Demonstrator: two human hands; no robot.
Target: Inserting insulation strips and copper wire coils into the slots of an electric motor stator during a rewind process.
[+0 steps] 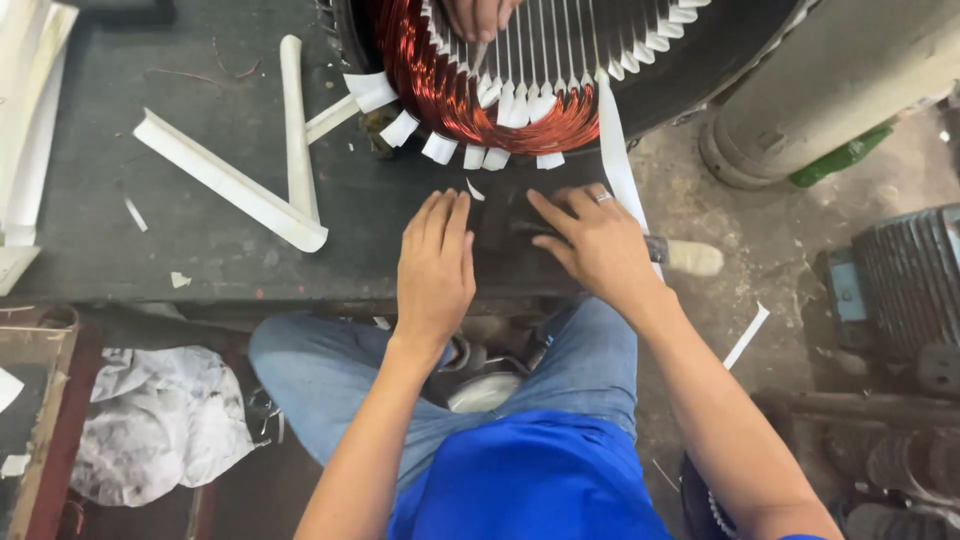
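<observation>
Your blue shirt and jeans fill the bottom of the view, and both your forearms reach up from them to the dark bench. Your left hand lies flat, palm down, fingers together and holding nothing, near the bench's front edge. Your right hand, a ring on one finger, rests just beside it with fingers spread; whether anything is pinched under them you cannot tell. Between the two hands is a dark patch on the bench, too blurred to make out.

Just beyond your fingertips stands the stator, apart from both hands: red copper windings curve round its near edge, and white paper strips stick out of the slots. Another person's hand is inside its bore at the top. One long white strip hangs from the stator down past your right hand. Folded white paper pieces lie on the bench to the left.
</observation>
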